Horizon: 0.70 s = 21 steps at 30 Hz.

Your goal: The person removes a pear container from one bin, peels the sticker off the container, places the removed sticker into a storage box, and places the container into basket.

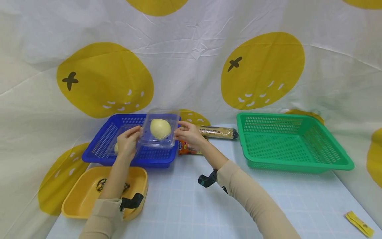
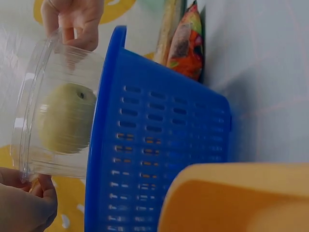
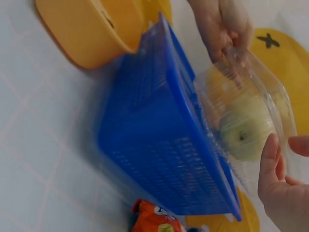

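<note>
Both hands hold up a clear plastic box (image 1: 149, 140) over the right part of the blue basket (image 1: 158, 162). A pale yellow-green round fruit (image 1: 160, 128) lies inside the box; its dark stem pit shows in both wrist views. My left hand (image 1: 127, 142) pinches the box's left edge, thumb and fingers on the rim in the left wrist view. On the opposite side, my right hand (image 1: 190, 134) grips the edge between thumb and fingers. Another pale fruit (image 1: 116, 148) in clear packaging sits in the basket, partly hidden by my left hand.
A yellow-orange tub (image 1: 74, 199) with dark patterned items stands in front of the basket, under my left forearm. Behind my right hand lie a spaghetti pack (image 1: 219, 132) and an orange snack bag (image 1: 184, 148). At right are a green basket (image 1: 298, 165) and a yellow packet (image 1: 359, 223).
</note>
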Tool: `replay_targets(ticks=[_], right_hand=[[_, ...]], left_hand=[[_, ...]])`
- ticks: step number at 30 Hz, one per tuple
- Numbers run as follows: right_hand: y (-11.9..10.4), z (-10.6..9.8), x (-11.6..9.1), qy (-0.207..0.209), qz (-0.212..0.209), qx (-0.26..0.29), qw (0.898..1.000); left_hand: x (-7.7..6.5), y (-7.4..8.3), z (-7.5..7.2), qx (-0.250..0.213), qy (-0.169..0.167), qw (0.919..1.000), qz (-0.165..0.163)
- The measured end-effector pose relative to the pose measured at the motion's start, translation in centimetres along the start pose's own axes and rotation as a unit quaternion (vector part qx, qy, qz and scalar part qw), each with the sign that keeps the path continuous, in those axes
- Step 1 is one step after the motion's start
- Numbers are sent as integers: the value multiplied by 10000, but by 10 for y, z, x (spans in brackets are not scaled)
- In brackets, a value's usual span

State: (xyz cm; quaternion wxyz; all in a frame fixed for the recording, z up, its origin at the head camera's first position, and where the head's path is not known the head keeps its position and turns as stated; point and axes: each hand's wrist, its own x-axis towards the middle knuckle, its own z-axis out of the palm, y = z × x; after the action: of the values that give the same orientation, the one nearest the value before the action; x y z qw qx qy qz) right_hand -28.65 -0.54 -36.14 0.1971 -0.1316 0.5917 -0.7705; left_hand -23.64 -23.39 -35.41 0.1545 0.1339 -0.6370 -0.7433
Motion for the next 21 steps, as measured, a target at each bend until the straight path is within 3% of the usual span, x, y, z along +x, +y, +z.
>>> replay_targets(ticks=[7, 11, 16, 21], right_hand=[[7, 9, 7, 12, 372, 81, 9993], [11, 14, 10, 54, 448, -246, 9987], [17, 22, 9, 104, 360, -827, 9959], [22, 30, 11, 255, 254, -1090, 9934]], left_hand=[[3, -4, -13, 93, -46, 9991, -406], [5, -8, -22, 372, -184, 9978, -516], [7, -13, -32, 940, -480, 9940, -290], [11, -18, -42, 1140, -979, 9886, -63]])
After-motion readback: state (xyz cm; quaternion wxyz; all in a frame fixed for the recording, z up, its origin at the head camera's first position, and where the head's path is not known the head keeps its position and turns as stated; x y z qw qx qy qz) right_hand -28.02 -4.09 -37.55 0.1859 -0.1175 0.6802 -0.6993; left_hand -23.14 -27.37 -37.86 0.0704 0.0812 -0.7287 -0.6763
